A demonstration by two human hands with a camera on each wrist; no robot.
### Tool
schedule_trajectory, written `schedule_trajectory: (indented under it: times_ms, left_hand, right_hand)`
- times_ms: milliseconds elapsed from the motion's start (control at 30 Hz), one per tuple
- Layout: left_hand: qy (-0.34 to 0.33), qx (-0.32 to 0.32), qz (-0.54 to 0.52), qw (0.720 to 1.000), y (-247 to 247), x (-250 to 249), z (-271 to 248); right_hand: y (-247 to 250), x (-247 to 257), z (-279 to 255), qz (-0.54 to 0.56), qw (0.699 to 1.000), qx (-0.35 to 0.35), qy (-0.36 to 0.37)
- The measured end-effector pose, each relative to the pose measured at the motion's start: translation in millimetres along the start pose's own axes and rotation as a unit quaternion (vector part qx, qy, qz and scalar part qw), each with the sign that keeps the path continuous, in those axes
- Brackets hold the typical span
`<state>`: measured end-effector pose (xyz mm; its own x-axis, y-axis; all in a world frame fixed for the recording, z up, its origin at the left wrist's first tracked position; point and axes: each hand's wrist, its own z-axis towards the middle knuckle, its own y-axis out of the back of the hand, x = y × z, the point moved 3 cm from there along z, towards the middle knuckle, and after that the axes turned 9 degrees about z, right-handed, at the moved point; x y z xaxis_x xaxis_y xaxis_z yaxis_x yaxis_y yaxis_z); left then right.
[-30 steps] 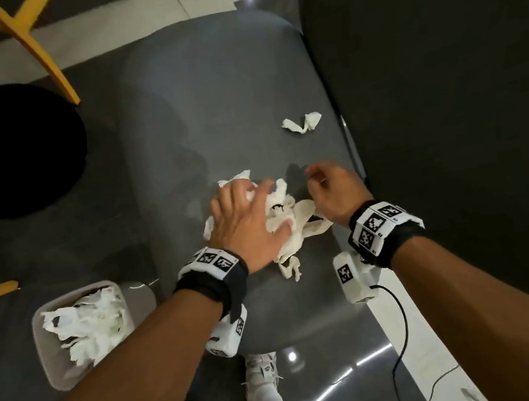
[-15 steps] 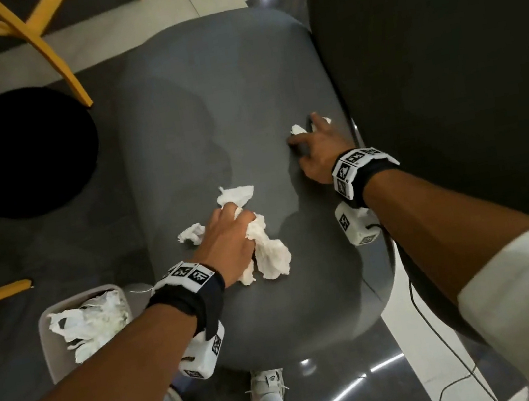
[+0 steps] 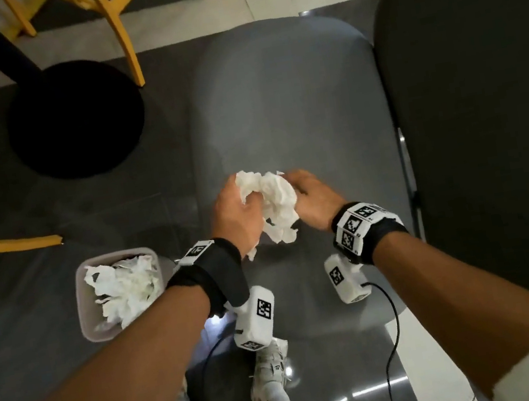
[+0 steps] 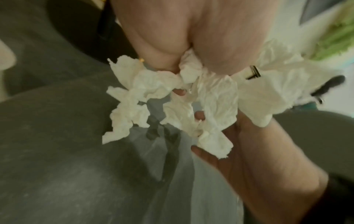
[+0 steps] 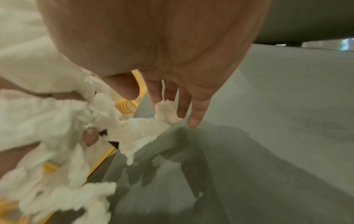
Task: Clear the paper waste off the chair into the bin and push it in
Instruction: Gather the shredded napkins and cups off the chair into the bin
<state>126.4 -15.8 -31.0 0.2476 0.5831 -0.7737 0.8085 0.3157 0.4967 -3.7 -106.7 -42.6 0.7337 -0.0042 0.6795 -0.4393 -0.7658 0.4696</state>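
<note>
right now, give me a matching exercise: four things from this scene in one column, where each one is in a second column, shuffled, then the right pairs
Things:
1. paper wad
2. bin
3. chair seat
4. round black base

Places:
A. on the floor, left of the chair, already holding crumpled paper
B. under both hands, with no loose paper visible on it in the head view
C. held between the left hand and the right hand, above the seat
D. on the floor at the far left, beside yellow chair legs

Pairs: 1-C, 2-A, 3-B, 4-D
</note>
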Motion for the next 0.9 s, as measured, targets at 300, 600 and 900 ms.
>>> schedule_trajectory:
  times_ms: [300,600,900]
  left_hand:
    - [0.179,-0.073,-0.186,0.963,62,92,-8]
    - [0.233,-0.118,-0.247,0.933,112,157,-17]
    - [0.232,-0.117,-0.168,0.951,181,311,-9]
  right_hand:
    - [-88,16,-2,-0.24,0.967,0.072,0.052]
    - [-200,71,4,-0.119,0.976,0.109,0.143]
    - [-367,116,58,-0.004,0.99,0.096,0.105]
